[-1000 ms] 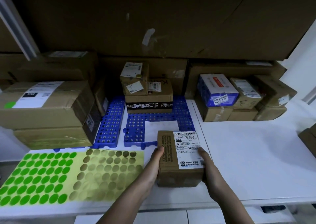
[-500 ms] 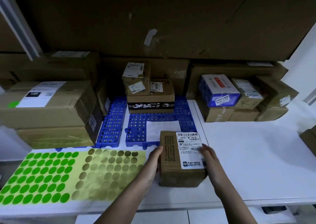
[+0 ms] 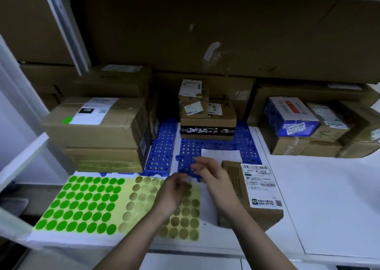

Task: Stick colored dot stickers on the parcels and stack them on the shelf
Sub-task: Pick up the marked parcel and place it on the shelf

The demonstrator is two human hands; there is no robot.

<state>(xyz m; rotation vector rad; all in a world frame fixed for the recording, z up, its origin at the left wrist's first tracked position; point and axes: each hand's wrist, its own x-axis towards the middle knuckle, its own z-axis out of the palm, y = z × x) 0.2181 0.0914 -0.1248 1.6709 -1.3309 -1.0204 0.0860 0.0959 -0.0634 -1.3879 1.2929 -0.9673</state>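
1. White shelf surface (image 3: 329,197): carries all items; a large cardboard panel (image 3: 205,33) closes off the back.
2. Stacked boxes at left (image 3: 96,125): two cartons, the upper one bearing a green dot (image 3: 66,120) beside its label.
3. Sticker sheet (image 3: 86,204): lies flat at front left; green dots fill its left half, and dull emptied circles its right half.
4. Blue perforated mats (image 3: 164,146): lie at centre, with a small stack of parcels (image 3: 207,121) at their rear.
5. Parcel (image 3: 255,191): brown box with a white shipping label on top, resting on the shelf just right of the hands; neither hand touches it.
6. Left hand (image 3: 174,191): hovers over the sheet's right half, fingers curled; whether it pinches a sticker cannot be told.
7. Right hand (image 3: 209,173): fingers loosely spread near the left hand's fingertips, gripping nothing visible.
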